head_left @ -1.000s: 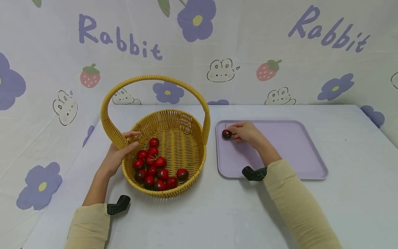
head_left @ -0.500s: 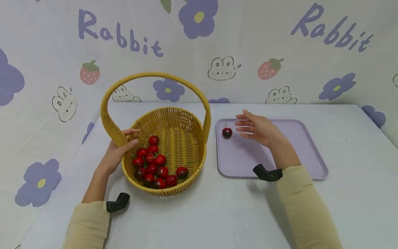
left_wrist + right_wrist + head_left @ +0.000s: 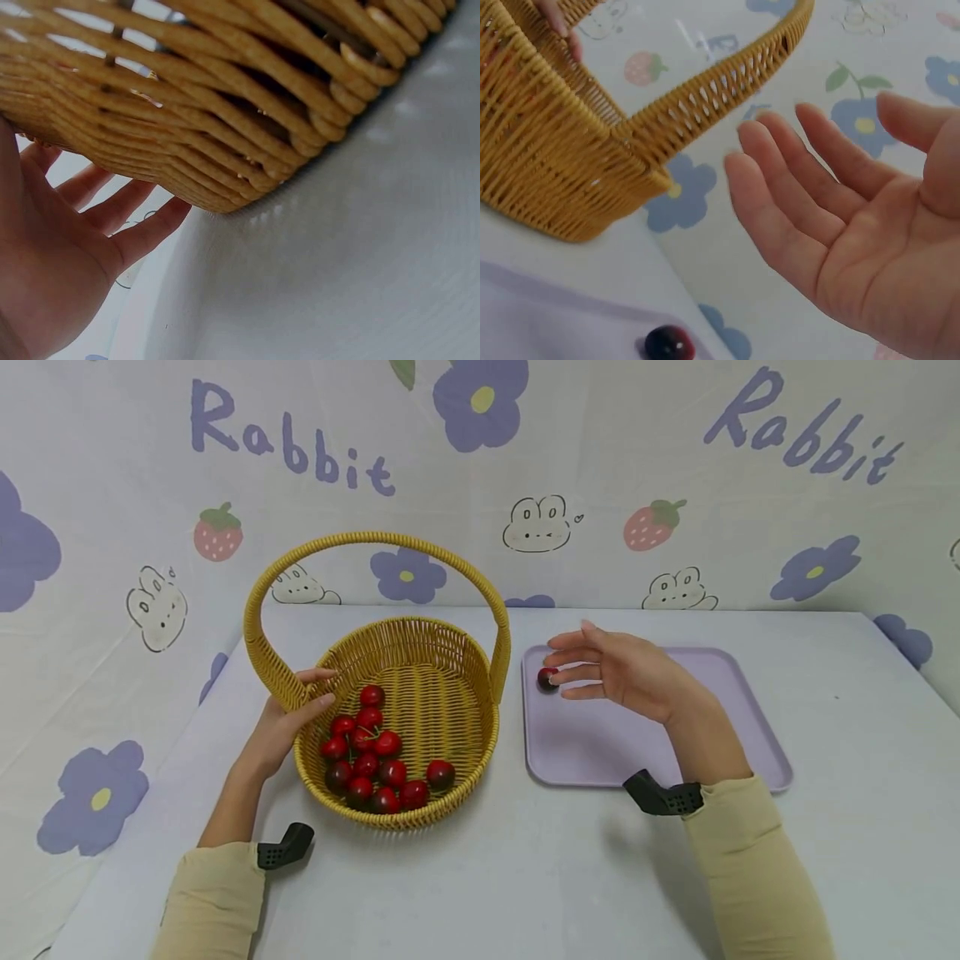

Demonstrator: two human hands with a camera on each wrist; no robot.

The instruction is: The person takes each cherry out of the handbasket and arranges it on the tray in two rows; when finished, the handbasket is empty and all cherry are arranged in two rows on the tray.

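Note:
My left hand (image 3: 279, 733) holds the left side of a yellow woven basket (image 3: 442, 718), its thumb over the rim beside the handle. Seen from the left wrist, its fingers lie against the outside wall. Several dark red cherries (image 3: 363, 766) are heaped in the basket's front left part. To the right, one cherry (image 3: 546, 681) sits in the far left corner of a pale purple tray (image 3: 592, 756). Above the tray is my right hand (image 3: 633, 672), fingers spread and holding nothing. The right wrist view shows a space between this hand (image 3: 870, 232) and the cherry (image 3: 670, 343).
The basket's tall arched handle (image 3: 378, 538) rises over its opening. White cloth covers the table (image 3: 465, 893). A printed curtain (image 3: 442, 510) hangs behind the table's back edge. Black wrist cameras (image 3: 663, 795) project from the sleeves.
My right hand has let go of the cherry in the tray's corner and drawn back, fingers spreading, then shifted slightly left, partly covering it. My left hand has stayed on the basket.

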